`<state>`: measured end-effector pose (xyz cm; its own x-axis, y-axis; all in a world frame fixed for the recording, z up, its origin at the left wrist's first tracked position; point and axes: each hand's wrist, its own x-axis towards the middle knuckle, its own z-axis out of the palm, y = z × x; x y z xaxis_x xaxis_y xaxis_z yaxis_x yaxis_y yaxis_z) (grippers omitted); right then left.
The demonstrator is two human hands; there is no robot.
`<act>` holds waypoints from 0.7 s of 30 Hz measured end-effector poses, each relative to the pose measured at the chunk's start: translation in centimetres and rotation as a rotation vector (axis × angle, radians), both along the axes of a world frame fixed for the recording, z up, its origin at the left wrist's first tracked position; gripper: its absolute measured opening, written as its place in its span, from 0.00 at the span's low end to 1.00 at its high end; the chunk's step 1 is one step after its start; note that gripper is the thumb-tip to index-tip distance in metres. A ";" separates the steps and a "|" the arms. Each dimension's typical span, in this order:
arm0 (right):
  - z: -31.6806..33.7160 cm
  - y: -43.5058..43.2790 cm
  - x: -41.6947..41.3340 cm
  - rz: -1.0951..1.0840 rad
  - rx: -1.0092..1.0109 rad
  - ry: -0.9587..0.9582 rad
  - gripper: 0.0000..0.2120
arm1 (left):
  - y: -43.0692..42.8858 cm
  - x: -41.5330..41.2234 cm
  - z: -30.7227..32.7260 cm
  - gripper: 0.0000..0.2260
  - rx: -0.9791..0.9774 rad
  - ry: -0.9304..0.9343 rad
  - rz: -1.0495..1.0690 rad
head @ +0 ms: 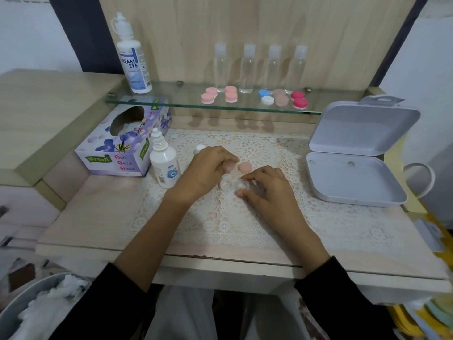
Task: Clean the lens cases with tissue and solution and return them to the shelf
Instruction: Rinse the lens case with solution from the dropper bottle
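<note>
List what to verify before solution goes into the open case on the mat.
1. Lens case open: ok, a pink cap lies beside it on the lace mat.
2. Second cap located: cannot tell; it may be under the fingers of the left hand.
3. Case steadied: ok, the right hand pinches it between thumb and fingers.
4. Small solution bottle uncapped and upright: ok, standing left of the hands.
5. Tissue ready: not ok, neither hand holds one; the tissue box shows tissue in its opening.
</note>
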<state>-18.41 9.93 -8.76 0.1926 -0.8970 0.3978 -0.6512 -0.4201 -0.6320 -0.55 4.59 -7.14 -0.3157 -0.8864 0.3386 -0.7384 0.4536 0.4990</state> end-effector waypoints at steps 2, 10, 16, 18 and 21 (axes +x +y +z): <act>0.0 0.0 0.0 0.004 -0.003 0.001 0.15 | 0.6 0.2 0.1 0.14 0.013 0.058 0.003; 0.0 0.0 0.0 0.009 -0.009 0.009 0.15 | 4.4 0.9 0.4 0.12 0.088 0.313 -0.014; 0.0 0.0 0.0 0.005 -0.014 0.006 0.15 | 5.2 1.6 0.2 0.13 0.064 0.215 -0.058; 0.1 0.0 0.0 0.009 -0.015 0.007 0.15 | 5.2 1.6 0.2 0.15 0.066 0.170 -0.067; 0.0 0.0 0.0 0.007 -0.018 0.011 0.15 | 5.1 1.5 0.3 0.16 0.052 0.125 -0.071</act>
